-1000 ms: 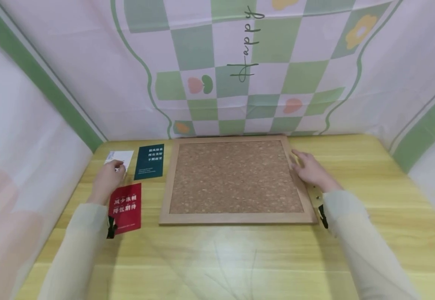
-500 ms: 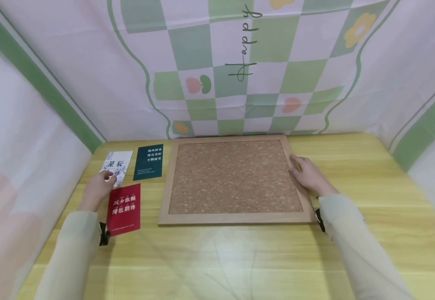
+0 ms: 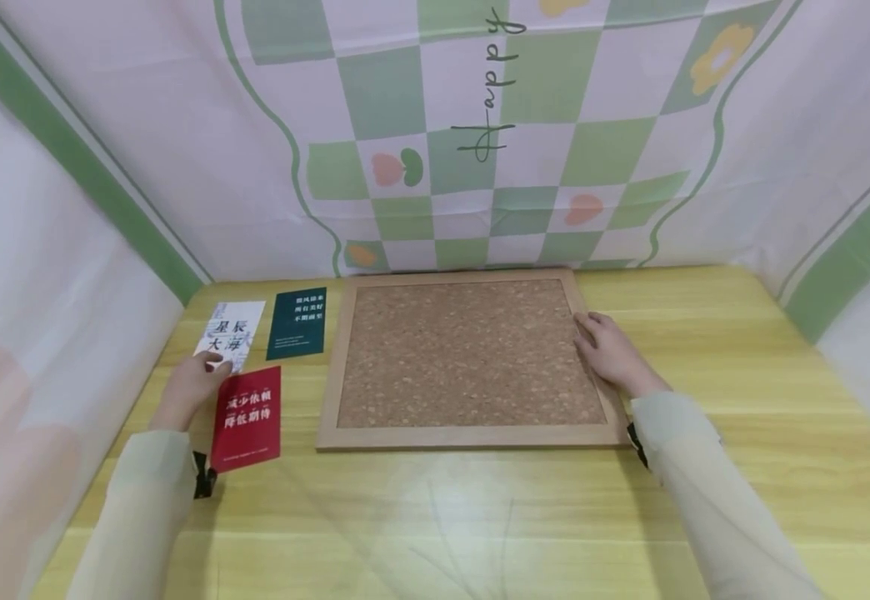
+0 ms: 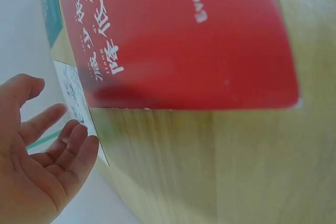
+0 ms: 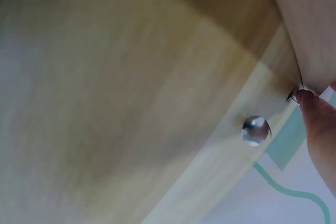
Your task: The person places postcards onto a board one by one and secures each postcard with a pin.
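Observation:
A white card with dark lettering (image 3: 231, 329) lies at the table's left, touched or nearly touched by my left hand (image 3: 191, 387). In the left wrist view that hand's fingers are loosely bent and hold nothing. A red card (image 3: 249, 421) lies just in front, and a dark green card (image 3: 297, 325) lies beside the white one. My right hand (image 3: 618, 358) is at the right side of a wood-framed cork board (image 3: 472, 354), fingertips over its frame. In the right wrist view a fingertip meets a small shiny piece (image 5: 294, 96) by the board's edge; whether it is pinched is unclear.
A small shiny metal pin (image 5: 256, 130) sits on the wooden table (image 3: 435, 533) near the right hand. A checkered cloth backdrop (image 3: 465, 200) rises directly behind the board, and pale cloth walls stand left and right.
My left hand has drawn back toward me and left, uncovering the white card's lettering. My right hand has come in against the board's right frame, moving slightly left.

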`<state>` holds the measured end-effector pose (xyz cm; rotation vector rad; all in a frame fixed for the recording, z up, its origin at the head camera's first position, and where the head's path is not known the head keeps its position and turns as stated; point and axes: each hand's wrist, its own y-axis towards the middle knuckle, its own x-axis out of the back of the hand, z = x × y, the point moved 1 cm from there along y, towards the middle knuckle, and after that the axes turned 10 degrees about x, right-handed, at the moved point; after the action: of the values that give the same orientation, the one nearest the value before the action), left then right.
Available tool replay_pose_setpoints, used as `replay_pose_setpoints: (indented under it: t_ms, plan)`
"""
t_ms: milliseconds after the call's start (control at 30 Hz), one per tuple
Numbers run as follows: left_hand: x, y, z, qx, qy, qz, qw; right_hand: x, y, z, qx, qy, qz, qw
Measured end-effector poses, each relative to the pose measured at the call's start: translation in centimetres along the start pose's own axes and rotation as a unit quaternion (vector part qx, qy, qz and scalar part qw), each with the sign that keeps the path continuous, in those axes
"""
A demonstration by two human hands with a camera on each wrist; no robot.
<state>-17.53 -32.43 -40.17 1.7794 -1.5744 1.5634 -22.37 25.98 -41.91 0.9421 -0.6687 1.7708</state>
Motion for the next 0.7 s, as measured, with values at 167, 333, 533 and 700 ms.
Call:
replay_pose_setpoints:
  t_ms: [167, 333, 533, 700]
  plan:
    - [-0.16, 0.02, 0.45, -0.004, 0.002, 0.000, 1.0000, -0.18, 0.06, -0.03, 0.006, -0.006, -0.002, 1.000]
    - [-0.07, 0.02, 0.91, 0.009, -0.010, 0.011, 0.9998, -0.32, 0.18, -0.02, 0.009, -0.012, 0.002, 1.000]
    - [-0.26, 0.04, 0.98, 0.041, 0.002, 0.045, 0.9981, -0.31, 0.22, -0.17, 0.012, -0.011, 0.004, 1.000]
    - [-0.36, -0.02, 0.61, 0.059, 0.002, 0.065, 0.9962, -0.26, 0.19, -0.21, 0.014, -0.014, 0.003, 1.000]
